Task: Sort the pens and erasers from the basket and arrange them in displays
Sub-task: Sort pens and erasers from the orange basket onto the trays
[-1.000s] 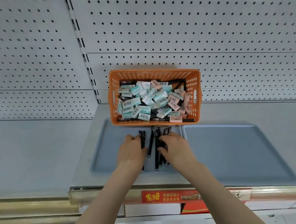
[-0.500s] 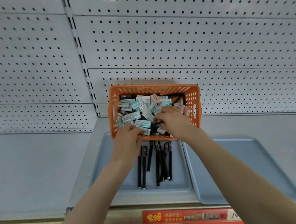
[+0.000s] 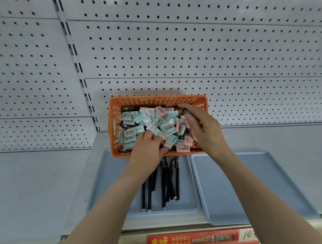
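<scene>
Head view, logged near to far

- Shelf front: red paper price strip (image 3: 198, 240) with yellow and white print, fixed along the lip of the grey metal shelf (image 3: 34, 194)
- On the shelf, two trays side by side, just apart. The left pale blue rectangular plastic tray (image 3: 107, 189) carries a loose row of slim black pens with silver ends (image 3: 169, 180), roughly parallel, silver ends toward the near rim. The left forearm crosses above some of them. The right pale blue rectangular plastic tray (image 3: 262, 186) lies under the right forearm
- Orange perforated plastic basket (image 3: 153, 98) stands behind the trays, its near wall over the far edge of the left tray. It holds a heap of small rectangular wrapped erasers, mint-and-white and pink (image 3: 135, 131), with further black pens partly buried among them
- Left hand (image 3: 147, 151): over the basket's near wall, fingers (image 3: 152, 137) curled down into the erasers. Grip: cannot tell whether it has closed on anything, as the fingertips are hidden in the pile
- Right hand (image 3: 204, 131): raised over the right side of the basket. Grip clamped on a single black pen (image 3: 189, 114), pinched between thumb and fingers, dark end pointing toward the basket's far wall
- Behind: white perforated metal back panel (image 3: 188, 49) with a slotted upright (image 3: 74, 57)
</scene>
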A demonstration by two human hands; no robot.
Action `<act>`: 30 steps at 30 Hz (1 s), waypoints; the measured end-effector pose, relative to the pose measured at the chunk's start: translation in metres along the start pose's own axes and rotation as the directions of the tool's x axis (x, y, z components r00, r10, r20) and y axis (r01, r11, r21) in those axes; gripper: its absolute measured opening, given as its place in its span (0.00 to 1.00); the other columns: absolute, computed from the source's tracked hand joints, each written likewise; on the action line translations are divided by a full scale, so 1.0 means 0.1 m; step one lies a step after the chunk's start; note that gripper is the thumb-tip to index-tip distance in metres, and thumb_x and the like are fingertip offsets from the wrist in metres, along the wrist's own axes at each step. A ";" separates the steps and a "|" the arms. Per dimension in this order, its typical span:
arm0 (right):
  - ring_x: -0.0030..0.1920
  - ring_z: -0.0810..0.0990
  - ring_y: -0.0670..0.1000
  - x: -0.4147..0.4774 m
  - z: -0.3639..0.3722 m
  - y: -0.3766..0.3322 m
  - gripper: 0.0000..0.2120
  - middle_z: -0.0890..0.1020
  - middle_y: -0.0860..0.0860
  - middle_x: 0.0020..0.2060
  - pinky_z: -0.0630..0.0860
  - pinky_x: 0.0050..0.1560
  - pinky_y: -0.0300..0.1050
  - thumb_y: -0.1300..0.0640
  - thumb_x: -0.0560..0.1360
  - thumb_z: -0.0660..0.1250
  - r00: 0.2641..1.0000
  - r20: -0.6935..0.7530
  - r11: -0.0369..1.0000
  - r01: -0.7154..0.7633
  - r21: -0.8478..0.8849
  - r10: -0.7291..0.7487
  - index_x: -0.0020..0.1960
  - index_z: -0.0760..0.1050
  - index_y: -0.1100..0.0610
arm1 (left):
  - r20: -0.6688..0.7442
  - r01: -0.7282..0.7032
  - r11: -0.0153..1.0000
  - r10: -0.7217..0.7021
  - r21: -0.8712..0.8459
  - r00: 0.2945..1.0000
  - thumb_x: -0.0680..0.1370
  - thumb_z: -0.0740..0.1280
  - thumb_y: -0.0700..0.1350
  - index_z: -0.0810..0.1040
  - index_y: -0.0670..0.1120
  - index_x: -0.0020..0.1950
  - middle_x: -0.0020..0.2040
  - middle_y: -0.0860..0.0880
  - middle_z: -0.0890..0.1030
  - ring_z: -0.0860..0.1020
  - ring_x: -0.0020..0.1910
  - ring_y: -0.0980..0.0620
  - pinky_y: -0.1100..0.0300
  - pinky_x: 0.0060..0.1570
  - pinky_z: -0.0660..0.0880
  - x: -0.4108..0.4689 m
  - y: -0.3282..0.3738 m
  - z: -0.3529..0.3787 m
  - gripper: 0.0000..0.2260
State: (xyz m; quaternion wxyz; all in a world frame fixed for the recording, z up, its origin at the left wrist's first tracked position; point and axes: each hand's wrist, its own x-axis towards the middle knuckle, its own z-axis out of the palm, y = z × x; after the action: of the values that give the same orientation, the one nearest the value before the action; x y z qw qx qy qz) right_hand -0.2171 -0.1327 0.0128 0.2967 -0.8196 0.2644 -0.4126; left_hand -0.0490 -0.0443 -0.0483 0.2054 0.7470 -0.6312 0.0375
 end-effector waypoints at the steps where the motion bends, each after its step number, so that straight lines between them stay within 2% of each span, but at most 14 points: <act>1: 0.58 0.76 0.41 -0.03 0.00 0.01 0.15 0.79 0.43 0.59 0.73 0.58 0.36 0.56 0.83 0.58 1.000 0.013 0.999 -0.028 -0.018 0.028 0.69 0.72 0.48 | 0.007 -0.001 1.000 0.001 0.015 1.000 0.77 0.65 0.57 0.80 0.44 0.57 0.55 0.44 0.74 0.71 0.55 0.41 0.50 0.56 0.70 0.00 -0.01 0.00 0.19; 4: 0.49 0.78 0.46 -0.06 0.01 0.08 0.14 0.80 0.46 0.50 0.73 0.45 0.32 0.57 0.83 0.58 0.990 0.048 0.982 -0.124 -0.143 0.132 0.67 0.73 0.54 | 0.046 -0.039 0.993 0.034 0.109 0.998 0.76 0.62 0.64 0.79 0.45 0.59 0.56 0.44 0.74 0.71 0.55 0.42 0.49 0.55 0.73 -0.01 -0.01 0.00 0.25; 6: 0.46 0.79 0.53 -0.06 0.03 0.12 0.11 0.80 0.51 0.46 0.71 0.39 0.38 0.58 0.82 0.59 0.986 0.080 0.963 -0.126 -0.236 0.149 0.61 0.75 0.58 | 0.074 -0.047 0.989 0.037 0.139 0.997 0.75 0.60 0.67 0.77 0.45 0.61 0.58 0.45 0.74 0.71 0.57 0.43 0.50 0.57 0.72 -0.02 -0.01 -0.01 0.28; 8: 0.46 0.78 0.54 -0.07 0.06 0.14 0.09 0.80 0.54 0.47 0.72 0.41 0.43 0.57 0.81 0.61 0.986 0.102 0.945 -0.092 -0.314 0.130 0.58 0.77 0.58 | 0.072 -0.032 0.989 0.022 0.143 0.997 0.73 0.58 0.68 0.76 0.45 0.61 0.58 0.45 0.74 0.70 0.58 0.44 0.51 0.57 0.71 -0.01 -0.01 -0.02 0.31; 10: 0.47 0.79 0.54 -0.07 0.07 0.15 0.10 0.82 0.54 0.48 0.75 0.45 0.48 0.55 0.80 0.64 0.986 0.113 0.918 -0.068 -0.390 0.121 0.59 0.78 0.55 | 0.077 -0.028 0.985 0.015 0.171 0.997 0.74 0.58 0.69 0.76 0.44 0.60 0.57 0.45 0.74 0.70 0.58 0.44 0.52 0.56 0.70 0.01 -0.02 -0.03 0.30; 14: 0.50 0.80 0.55 -0.07 0.11 0.17 0.12 0.83 0.52 0.51 0.77 0.48 0.51 0.52 0.79 0.65 0.961 0.203 0.843 -0.052 -0.536 0.189 0.61 0.79 0.51 | 0.114 -0.049 0.977 0.026 0.208 0.993 0.76 0.56 0.68 0.78 0.46 0.61 0.56 0.45 0.73 0.69 0.58 0.43 0.51 0.54 0.69 0.00 -0.03 -0.04 0.29; 17: 0.49 0.79 0.56 -0.07 0.14 0.17 0.12 0.82 0.55 0.49 0.74 0.46 0.48 0.56 0.79 0.64 0.958 0.205 0.843 -0.063 -0.535 0.201 0.60 0.80 0.55 | 0.099 -0.035 0.993 0.024 0.116 0.995 0.77 0.61 0.64 0.77 0.49 0.62 0.56 0.46 0.73 0.69 0.57 0.43 0.52 0.55 0.70 -0.01 -0.02 -0.04 0.24; 19: 0.48 0.78 0.57 -0.08 0.15 0.17 0.11 0.81 0.57 0.47 0.68 0.41 0.45 0.60 0.79 0.63 0.964 0.197 0.836 -0.045 -0.546 0.181 0.58 0.80 0.58 | 0.070 -0.026 0.999 0.022 0.045 0.997 0.77 0.64 0.60 0.78 0.49 0.59 0.55 0.47 0.73 0.69 0.55 0.45 0.53 0.54 0.69 0.00 -0.02 -0.05 0.18; 22: 0.47 0.77 0.57 -0.08 0.16 0.19 0.10 0.79 0.57 0.46 0.63 0.40 0.42 0.63 0.78 0.62 0.970 0.187 0.835 -0.029 -0.550 0.157 0.55 0.80 0.60 | 0.018 -0.016 1.000 0.016 0.015 1.000 0.78 0.66 0.54 0.79 0.48 0.56 0.54 0.49 0.75 0.70 0.54 0.45 0.54 0.52 0.69 0.02 -0.06 -0.06 0.12; 27: 0.49 0.79 0.56 -0.07 0.17 0.17 0.12 0.81 0.54 0.49 0.73 0.43 0.46 0.57 0.79 0.64 0.982 0.121 0.840 -0.056 -0.540 0.143 0.61 0.79 0.53 | -0.098 -0.011 0.994 -0.001 -0.113 0.995 0.78 0.68 0.46 0.81 0.44 0.51 0.45 0.47 0.78 0.73 0.48 0.44 0.55 0.43 0.65 0.09 -0.16 -0.14 0.07; 30: 0.46 0.80 0.56 -0.08 0.16 0.11 0.12 0.83 0.53 0.47 0.73 0.41 0.46 0.53 0.80 0.63 0.985 0.014 0.863 -0.145 -0.484 0.173 0.62 0.78 0.52 | -0.200 0.004 0.980 -0.045 -0.201 0.979 0.81 0.63 0.47 0.79 0.46 0.53 0.39 0.52 0.76 0.73 0.39 0.51 0.60 0.36 0.64 0.07 -0.13 -0.32 0.07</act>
State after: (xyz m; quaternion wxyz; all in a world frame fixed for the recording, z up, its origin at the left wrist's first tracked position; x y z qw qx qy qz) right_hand -0.2096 -0.1305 -0.0068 0.1244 -0.8544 0.4166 -0.2845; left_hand -0.0285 -0.0375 -0.0201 0.3431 0.7226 -0.5982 0.0477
